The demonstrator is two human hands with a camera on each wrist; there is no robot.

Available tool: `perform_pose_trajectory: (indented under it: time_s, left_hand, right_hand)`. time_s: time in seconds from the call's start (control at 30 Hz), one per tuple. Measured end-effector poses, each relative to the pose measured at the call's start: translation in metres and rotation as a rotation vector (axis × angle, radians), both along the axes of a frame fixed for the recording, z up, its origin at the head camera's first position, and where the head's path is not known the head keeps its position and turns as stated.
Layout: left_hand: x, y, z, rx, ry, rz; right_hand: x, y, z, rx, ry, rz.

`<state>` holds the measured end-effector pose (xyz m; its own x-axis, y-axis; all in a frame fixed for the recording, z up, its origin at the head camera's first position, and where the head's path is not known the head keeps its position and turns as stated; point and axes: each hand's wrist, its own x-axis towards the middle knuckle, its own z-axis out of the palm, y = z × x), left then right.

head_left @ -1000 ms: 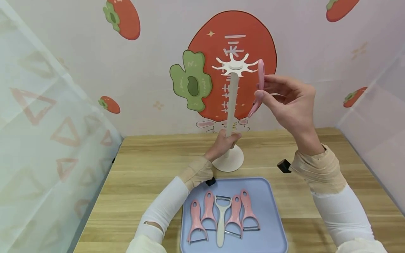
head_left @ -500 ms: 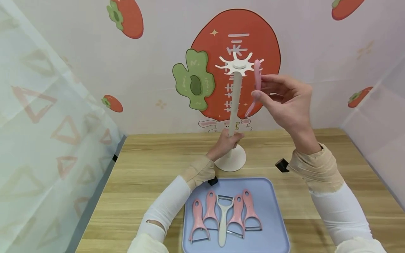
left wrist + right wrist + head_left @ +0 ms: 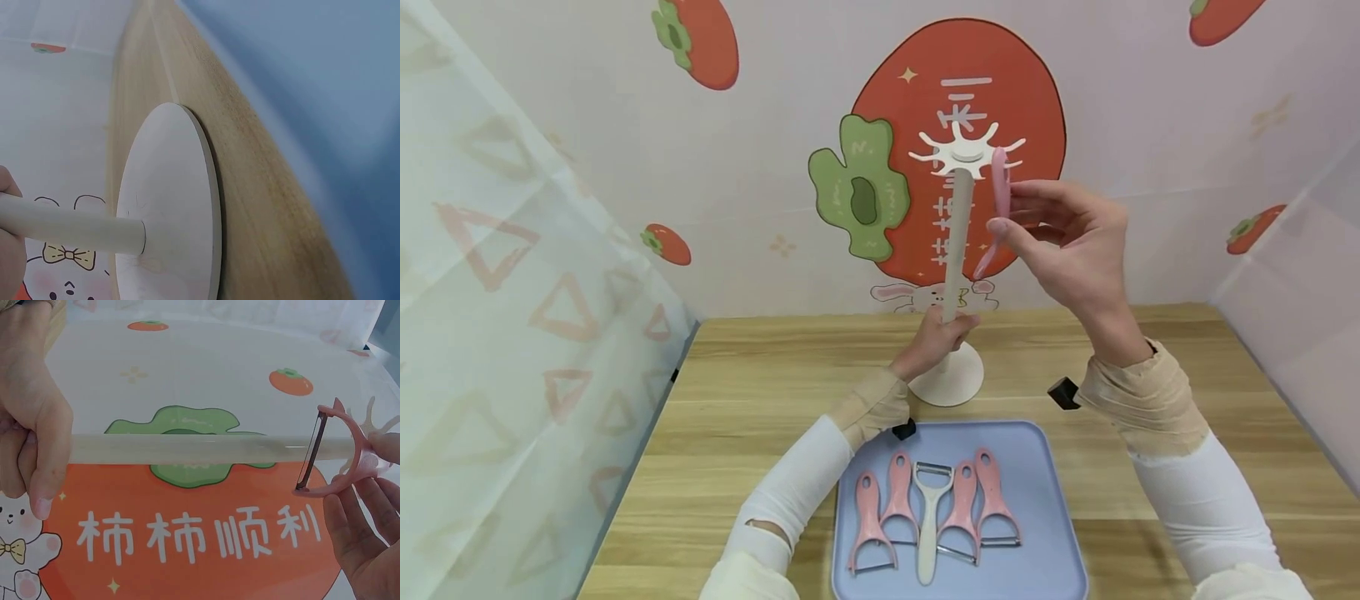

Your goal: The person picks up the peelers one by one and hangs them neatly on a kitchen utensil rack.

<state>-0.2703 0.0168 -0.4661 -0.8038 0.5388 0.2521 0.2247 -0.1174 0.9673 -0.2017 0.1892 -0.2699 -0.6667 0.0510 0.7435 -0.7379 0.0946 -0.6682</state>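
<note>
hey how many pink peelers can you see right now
5: one pink peeler in the right grip; on the blue tray, two pink peelers left of the white peeler and two right of it.

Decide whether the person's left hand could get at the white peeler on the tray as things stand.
Probably not at once: the left hand grips the stand's pole and would likely have to let go first. Then the way looks free: nothing visibly covers the white peeler on the blue tray.
</note>
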Motion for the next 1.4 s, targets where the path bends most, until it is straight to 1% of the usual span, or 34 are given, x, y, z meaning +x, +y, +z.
perform_pose_trajectory:
  time_s: [0.13, 0.23, 0.53, 0.8, 1.03, 1.2, 1.27, 1.4]
  left_hand:
    - [0.000, -0.001, 0.000, 0.000, 0.000, -0.004]
    - [-0.001, -0.001, 0.000, 0.001, -0.004, -0.008]
    - [0.001, -0.001, 0.002, 0.009, 0.018, -0.012]
    - [0.001, 0.000, 0.000, 0.021, 0.009, -0.005]
    - [-0.001, 0.001, 0.000, 0.016, -0.001, -0.008]
    - [-0.002, 0.000, 0.000, 0.017, -0.010, 0.004]
    - [-0.002, 0.001, 0.000, 0.015, -0.004, 0.003]
    - [0.000, 0.000, -0.001, 0.007, -0.001, 0.001]
  right_hand:
    - [-0.002, -0.001, -0.003, 0.026, -0.001, -0.018]
    - [-0.003, -0.001, -0.004, 0.051, 0.020, -0.040]
    - [-0.005, -0.002, -0.006, 0.058, 0.045, -0.046]
    - [-0.007, -0.002, -0.009, 0.074, 0.053, -0.037]
    - [-0.007, -0.001, -0.011, 0.067, 0.042, -0.013]
    - [-0.006, 0.002, -0.013, 0.105, 0.036, -0.021]
    - [-0.005, 0.004, -0.014, 0.124, 0.027, -0.023]
    - [-0.002, 0.006, -0.017, 0.131, -0.008, -0.032]
